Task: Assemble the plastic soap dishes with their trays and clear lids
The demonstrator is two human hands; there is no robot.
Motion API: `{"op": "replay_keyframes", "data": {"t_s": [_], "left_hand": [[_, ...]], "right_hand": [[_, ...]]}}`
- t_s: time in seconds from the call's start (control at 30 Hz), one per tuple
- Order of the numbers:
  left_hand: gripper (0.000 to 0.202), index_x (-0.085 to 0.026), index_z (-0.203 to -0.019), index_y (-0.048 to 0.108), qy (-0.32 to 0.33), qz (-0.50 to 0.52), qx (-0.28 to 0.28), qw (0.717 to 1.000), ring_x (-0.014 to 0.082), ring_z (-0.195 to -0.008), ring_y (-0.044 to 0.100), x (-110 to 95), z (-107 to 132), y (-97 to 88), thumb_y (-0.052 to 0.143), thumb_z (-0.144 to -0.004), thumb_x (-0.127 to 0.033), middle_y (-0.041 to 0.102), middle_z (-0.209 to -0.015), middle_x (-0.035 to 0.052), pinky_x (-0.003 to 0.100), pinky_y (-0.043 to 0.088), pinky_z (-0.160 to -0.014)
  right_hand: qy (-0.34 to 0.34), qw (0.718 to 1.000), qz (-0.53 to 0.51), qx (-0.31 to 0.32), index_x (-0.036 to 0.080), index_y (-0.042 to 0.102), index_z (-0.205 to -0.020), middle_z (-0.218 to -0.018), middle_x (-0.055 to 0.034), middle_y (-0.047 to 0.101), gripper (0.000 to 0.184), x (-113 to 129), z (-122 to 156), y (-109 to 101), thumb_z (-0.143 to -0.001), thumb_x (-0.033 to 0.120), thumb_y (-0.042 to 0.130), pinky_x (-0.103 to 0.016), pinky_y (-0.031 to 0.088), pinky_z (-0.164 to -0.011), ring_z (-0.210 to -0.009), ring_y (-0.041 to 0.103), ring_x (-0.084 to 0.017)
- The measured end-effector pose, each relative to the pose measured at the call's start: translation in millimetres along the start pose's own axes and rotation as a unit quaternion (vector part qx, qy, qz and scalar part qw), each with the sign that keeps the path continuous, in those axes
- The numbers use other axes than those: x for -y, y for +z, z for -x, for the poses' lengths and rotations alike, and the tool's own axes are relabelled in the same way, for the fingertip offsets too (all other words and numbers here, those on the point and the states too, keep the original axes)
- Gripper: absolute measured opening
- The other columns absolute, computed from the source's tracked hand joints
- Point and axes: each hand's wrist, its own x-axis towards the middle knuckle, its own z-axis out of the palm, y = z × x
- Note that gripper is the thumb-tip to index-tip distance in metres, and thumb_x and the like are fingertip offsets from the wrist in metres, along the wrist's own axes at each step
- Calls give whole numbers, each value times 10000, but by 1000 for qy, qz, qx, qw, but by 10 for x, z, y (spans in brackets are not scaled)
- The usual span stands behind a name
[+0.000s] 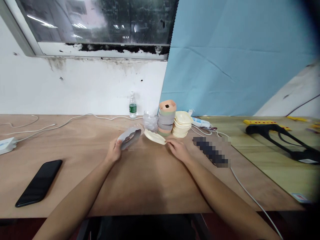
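My left hand point(115, 150) grips a grey plastic piece point(128, 137) with a wavy-edged opening, tilted above the table. In my right hand point(178, 149) is a cream, shallow dish-like piece point(155, 136), pinched at its right end. The two pieces are close together but apart. Just behind them stands a stack of grey, peach and green container parts point(166, 118). Right of that stack, cream square dishes point(182, 124) are piled up. Clear plastic pieces point(150, 121) sit on its left side.
A water bottle point(132, 106) stands by the wall. The black phone point(39, 182) lies at the left, near a white adapter point(8, 145). White cables run along the back and right. A power strip point(201, 122), a pixelated dark object point(211, 152) and a black frame point(282, 141) are on the right.
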Motion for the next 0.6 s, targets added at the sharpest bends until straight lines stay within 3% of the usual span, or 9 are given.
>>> {"op": "replay_keyframes", "data": {"t_s": [0.07, 0.13, 0.2, 0.27, 0.37, 0.47, 0.6], "left_hand": [[865, -113, -1057, 643, -56, 49, 20, 997, 205, -540, 640, -40, -6, 87, 160, -814, -788, 694, -700, 113, 269, 448, -447], [900, -103, -1019, 657, -151, 99, 57, 982, 182, -439, 609, -115, -13, 185, 127, -806, -799, 689, -635, 113, 219, 341, -338], [906, -103, -1034, 658, -236, 131, 98, 958, 187, -455, 636, -200, -21, 276, 138, -799, -807, 717, -713, 136, 198, 305, -304], [876, -125, -1096, 640, -281, 154, 116, 940, 194, -495, 665, -266, -30, 347, 168, -804, -803, 733, -808, 144, 185, 308, -300], [874, -148, -1150, 612, -310, 180, 104, 928, 210, -543, 687, -296, -48, 403, 132, -812, -795, 735, -851, 142, 191, 362, -319], [873, -151, -1203, 563, -310, 194, 75, 928, 219, -566, 692, -260, -62, 414, 88, -824, -778, 721, -936, 158, 218, 417, -337], [620, -233, -1331, 415, -233, 149, 34, 960, 172, -558, 685, -219, -50, 401, 406, -862, -640, 599, -1243, 151, 209, 441, -340]], "right_hand": [[33, 999, 27, 14, 220, 682, -977, -988, -68, 713, 288, -161, 61, -109, -879, 201, 412, -359, 502, -816, -897, 659, -214], [72, 996, 49, 19, 215, 692, -917, -921, -63, 723, 273, -272, 82, -183, -848, 182, 430, -350, 503, -778, -834, 665, -215], [102, 993, 66, 4, 203, 690, -899, -886, -69, 721, 267, -313, 68, -225, -822, 164, 438, -342, 501, -752, -807, 662, -219], [108, 991, 76, -26, 191, 686, -921, -898, -85, 711, 263, -274, 38, -244, -824, 172, 442, -348, 497, -757, -832, 653, -228], [58, 997, 49, -28, 198, 670, -1028, -1015, -99, 695, 258, -88, -4, -231, -865, 256, 480, -382, 479, -849, -955, 625, -242], [-11, 999, -4, 37, 214, 635, -1143, -1151, -91, 660, 324, 135, -28, -169, -853, 339, 561, -413, 436, -950, -1079, 582, -247], [-40, 994, -19, 103, 212, 637, -1159, -1170, -99, 653, 405, 276, -50, -69, -819, 431, 622, -421, 424, -974, -1111, 570, -251]]}}
